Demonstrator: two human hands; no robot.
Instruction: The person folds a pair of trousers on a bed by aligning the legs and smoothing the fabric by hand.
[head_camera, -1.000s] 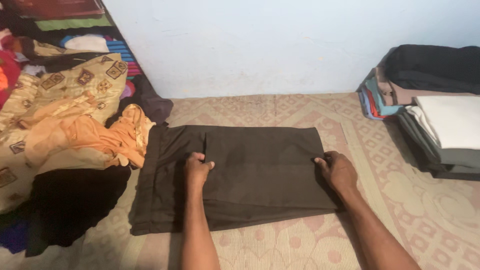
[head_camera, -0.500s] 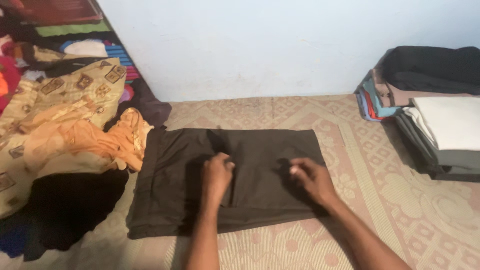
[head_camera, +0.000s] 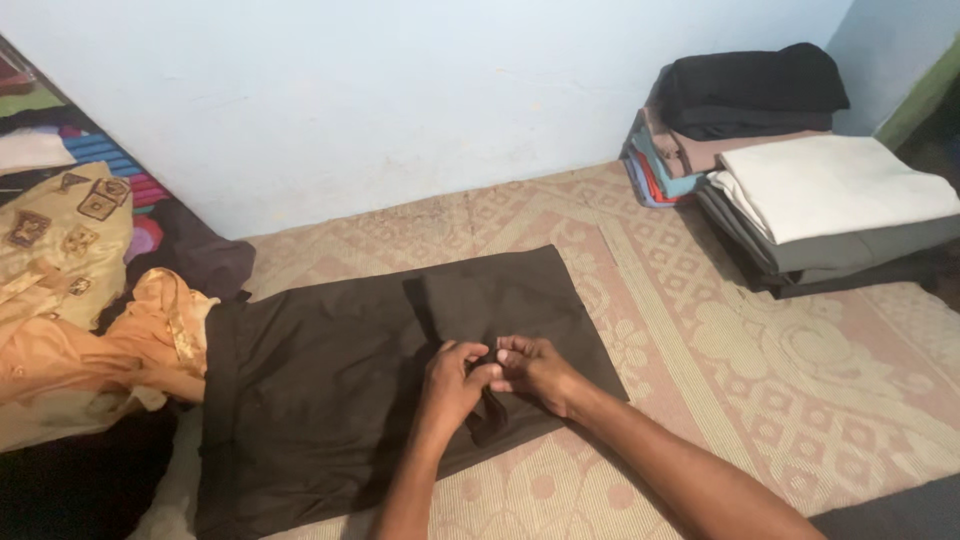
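Note:
A dark brown folded garment (head_camera: 330, 370) lies flat on the patterned mat (head_camera: 760, 380) in front of me. My left hand (head_camera: 452, 378) and my right hand (head_camera: 537, 368) meet at the middle of its near part. The fingers of both hands pinch a small bunch of the brown cloth between them. The garment's folded upper layer reaches from my hands to its far right corner.
A heap of loose clothes, orange (head_camera: 120, 340), yellow patterned (head_camera: 60, 230) and black (head_camera: 70, 480), lies at the left. Two stacks of folded clothes stand at the back right, one topped by a white piece (head_camera: 835, 185), one by a black piece (head_camera: 750, 85). A pale wall (head_camera: 400, 90) runs behind.
My hands came together from the folded layer's two ends to its middle and now pinch the cloth. The view has swung to the right and tilted.

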